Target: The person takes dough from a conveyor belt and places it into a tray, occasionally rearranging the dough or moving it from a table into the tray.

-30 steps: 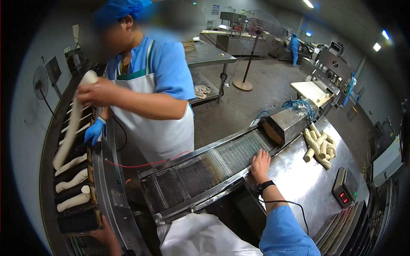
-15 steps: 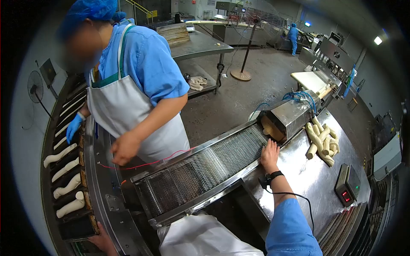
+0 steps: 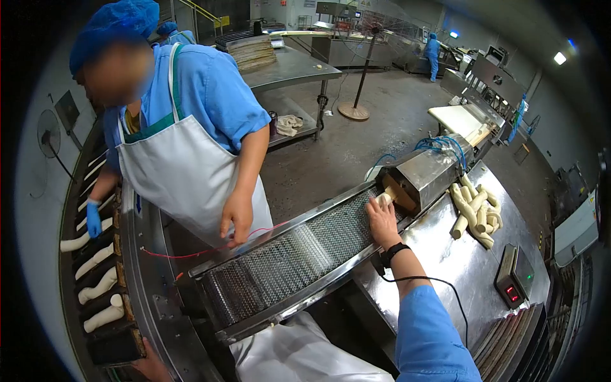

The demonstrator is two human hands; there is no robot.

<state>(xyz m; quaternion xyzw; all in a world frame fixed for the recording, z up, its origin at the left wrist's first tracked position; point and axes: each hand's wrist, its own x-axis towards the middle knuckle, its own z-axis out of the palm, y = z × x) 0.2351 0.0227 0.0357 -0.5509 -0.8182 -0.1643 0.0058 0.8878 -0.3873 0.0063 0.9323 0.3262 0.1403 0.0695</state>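
Note:
My right hand (image 3: 383, 224), with a dark wristband, reaches over the mesh conveyor belt (image 3: 280, 261). Its fingers are stretched out, their tips at a pale dough piece (image 3: 386, 196) that sticks out of the metal machine's mouth. At the lower left edge, my left hand (image 3: 151, 363) is beside the end of a dark baking pan (image 3: 114, 349); its fingers are mostly hidden. Pale dough rolls (image 3: 105, 313) lie in the dark pan slots above that hand.
A co-worker (image 3: 184, 146) stands across the belt, one gloved hand (image 3: 93, 219) over the pans. Several dough pieces (image 3: 474, 210) are piled on the steel table (image 3: 433, 261), near a scale with a red display (image 3: 511, 293). A red cord (image 3: 191, 254) crosses by the belt.
My right hand has moved left over the belt to the dough, which now sticks further out of the machine. The co-worker's bare hand has moved right and the gloved hand lower.

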